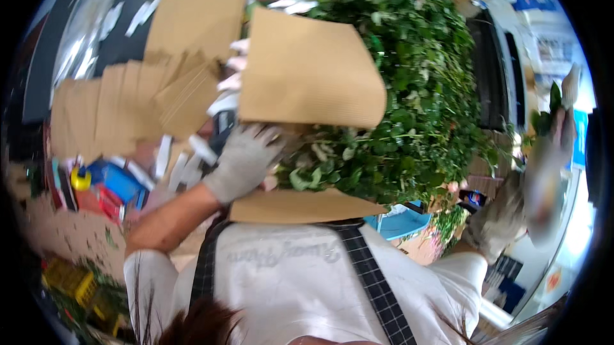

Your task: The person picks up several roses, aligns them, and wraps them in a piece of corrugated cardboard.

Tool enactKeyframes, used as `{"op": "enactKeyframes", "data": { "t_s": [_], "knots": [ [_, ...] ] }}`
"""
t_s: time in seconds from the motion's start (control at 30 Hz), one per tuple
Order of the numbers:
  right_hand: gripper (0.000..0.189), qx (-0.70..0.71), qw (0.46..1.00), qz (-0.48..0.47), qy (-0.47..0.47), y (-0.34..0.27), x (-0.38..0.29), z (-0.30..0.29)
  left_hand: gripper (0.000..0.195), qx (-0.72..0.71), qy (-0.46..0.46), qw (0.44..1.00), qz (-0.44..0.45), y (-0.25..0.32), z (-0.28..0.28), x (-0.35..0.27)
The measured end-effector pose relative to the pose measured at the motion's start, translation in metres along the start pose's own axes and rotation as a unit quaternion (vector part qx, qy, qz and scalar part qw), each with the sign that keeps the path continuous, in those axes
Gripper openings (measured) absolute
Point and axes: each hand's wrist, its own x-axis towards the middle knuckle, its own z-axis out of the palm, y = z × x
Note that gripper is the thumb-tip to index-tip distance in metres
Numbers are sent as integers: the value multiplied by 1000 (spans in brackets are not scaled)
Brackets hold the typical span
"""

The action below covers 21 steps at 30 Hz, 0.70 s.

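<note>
My left hand (247, 160), in a grey-white work glove, touches the near edge of a raised, curved sheet of corrugated cardboard (312, 69). Its fingertips are blurred, so its grip cannot be told. Leafy cut stems (412, 100) lie right of this hand and under the sheet. A second cardboard piece (297, 206) lies against my apron, just below them. Far right, my right hand (494, 220) is gloved and raised beside the foliage; its fingers are unclear. A blurred shape and some green leaves (542, 122) are near it, but whether it holds them cannot be told.
Flat cardboard sheets (115, 110) overlap at the left, near white paper-like strips (163, 155). A blue container (115, 179), a yellow roll (80, 178) and a red object (109, 203) are lower left. A yellow crate (69, 280) stands beyond. Black stacked items (489, 71) are at the right.
</note>
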Motion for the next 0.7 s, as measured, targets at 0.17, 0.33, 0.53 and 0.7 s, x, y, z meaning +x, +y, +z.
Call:
{"op": "enactKeyframes", "data": {
  "t_s": [0.17, 0.33, 0.53, 0.7],
  "knots": [
    [48, 154, 845, -275, -431, -136, -140, 76, 31, -71, -7, 997, -22, -4, -3, -13],
    [57, 26, 857, -318, -404, -95, -259, 184, 29, -106, 65, 992, 17, -5, 3, -17],
    [48, -9, 862, -296, -412, -76, -290, 208, 30, -194, -123, 963, -139, -23, 2, -10],
    [37, -13, 865, -276, -418, -78, -293, 206, 34, -36, 154, 984, -81, -53, 36, -18]
  ]
}}
